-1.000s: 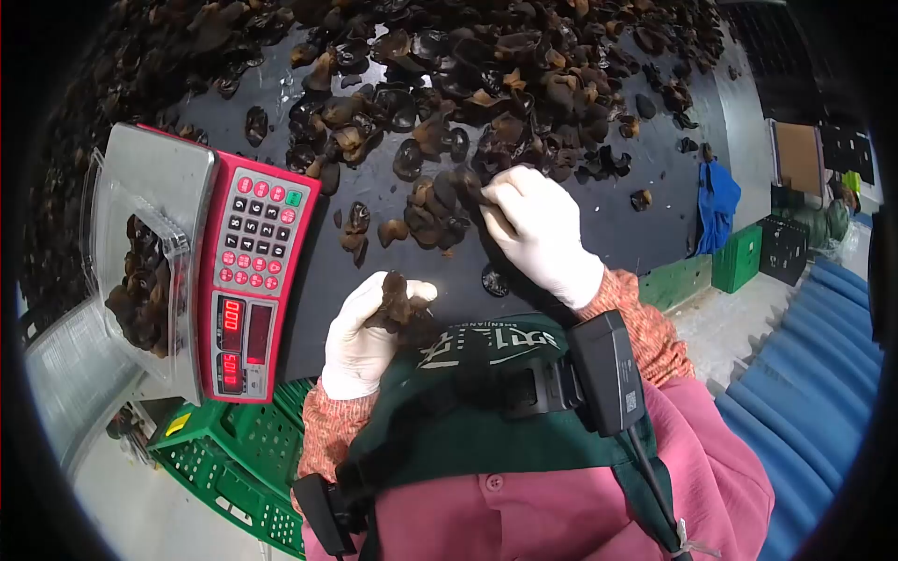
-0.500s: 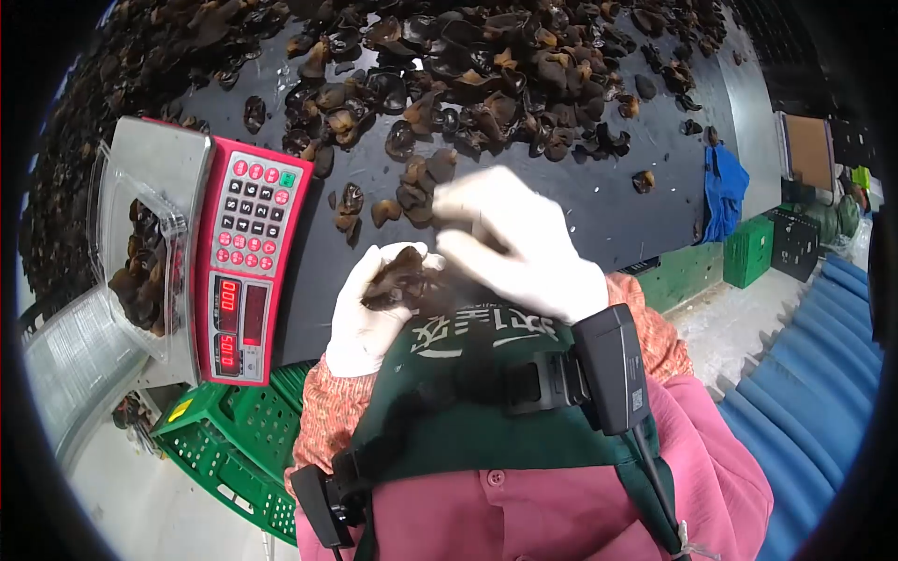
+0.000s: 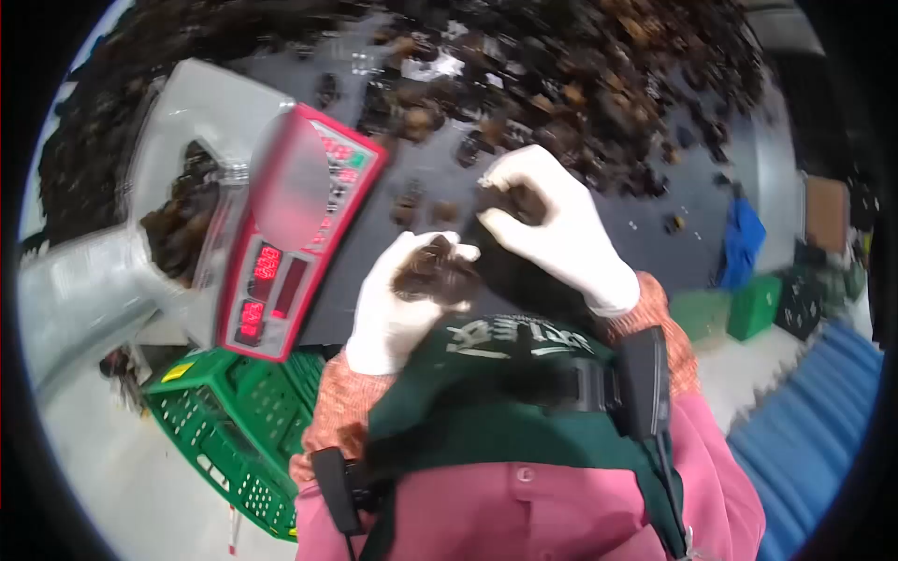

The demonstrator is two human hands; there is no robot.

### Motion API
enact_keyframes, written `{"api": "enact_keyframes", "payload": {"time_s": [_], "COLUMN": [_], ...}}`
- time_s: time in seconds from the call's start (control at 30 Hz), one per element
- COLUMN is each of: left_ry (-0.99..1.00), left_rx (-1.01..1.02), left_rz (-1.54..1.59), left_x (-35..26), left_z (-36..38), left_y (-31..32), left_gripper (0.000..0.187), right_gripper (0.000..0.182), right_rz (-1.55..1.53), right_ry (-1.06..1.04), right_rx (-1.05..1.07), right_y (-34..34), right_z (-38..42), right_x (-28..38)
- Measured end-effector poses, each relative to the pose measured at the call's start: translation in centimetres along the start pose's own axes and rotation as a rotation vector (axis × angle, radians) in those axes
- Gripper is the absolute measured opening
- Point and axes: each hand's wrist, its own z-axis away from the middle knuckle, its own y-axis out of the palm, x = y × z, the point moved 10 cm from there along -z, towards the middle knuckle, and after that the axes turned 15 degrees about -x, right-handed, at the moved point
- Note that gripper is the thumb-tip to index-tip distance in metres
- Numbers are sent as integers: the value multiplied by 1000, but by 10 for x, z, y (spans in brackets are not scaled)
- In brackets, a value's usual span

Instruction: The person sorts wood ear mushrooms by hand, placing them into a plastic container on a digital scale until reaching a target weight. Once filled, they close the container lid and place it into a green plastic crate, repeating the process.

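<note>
The dried wood ear mushrooms point(image 3: 435, 271) are looking dark brown, curled and crinkled, and a clump of them is lying in the cupped left hand point(image 3: 402, 299), whose gloved fingers are curling partway around it. The right hand point(image 3: 552, 229), also in a white glove, is pinching a few more dark pieces point(image 3: 519, 201) between thumb and fingertips just beyond the left hand. Both hands are hovering over the near edge of the black tabletop point(image 3: 636, 201), to the right of the red weighing scale point(image 3: 290, 234). A clear plastic container point(image 3: 187, 206) holding mushrooms is sitting on the scale's platform. A big heap of loose mushrooms point(image 3: 580, 84) is covering the tabletop beyond the scale. A green crate point(image 3: 238, 421) is standing on the floor below the scale, and bare dark tabletop is showing between scale and hands.
</note>
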Motion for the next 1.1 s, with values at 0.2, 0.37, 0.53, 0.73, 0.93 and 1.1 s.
{"api": "enact_keyframes", "payload": {"time_s": [0.2, 0.37, 0.53, 0.73, 0.93, 1.1], "left_ry": [286, 1418, 1628, 1455, 1522, 1638], "left_rx": [299, -319, -695, -619, -699, -820], "left_rz": [215, -171, -1199, -862, -825, -938], "left_x": [-132, -287, -298, -294, -296, -290], "left_z": [80, 175, 169, 190, 212, 216], "left_y": [58, 4, 13, -1, -29, -28], "left_gripper": [42, 38, 32, 46, 37, 26], "right_gripper": [25, 32, 39, 32, 25, 27], "right_rz": [-139, -149, 27, -138, -262, -207], "right_ry": [-362, -696, -727, -392, 148, 390], "right_rx": [111, 65, 165, 194, 60, -87], "right_y": [46, 144, 211, 132, 48, -15], "right_z": [-49, -80, -90, -115, -84, -34], "right_x": [116, 190, 188, 151, 42, -40]}}
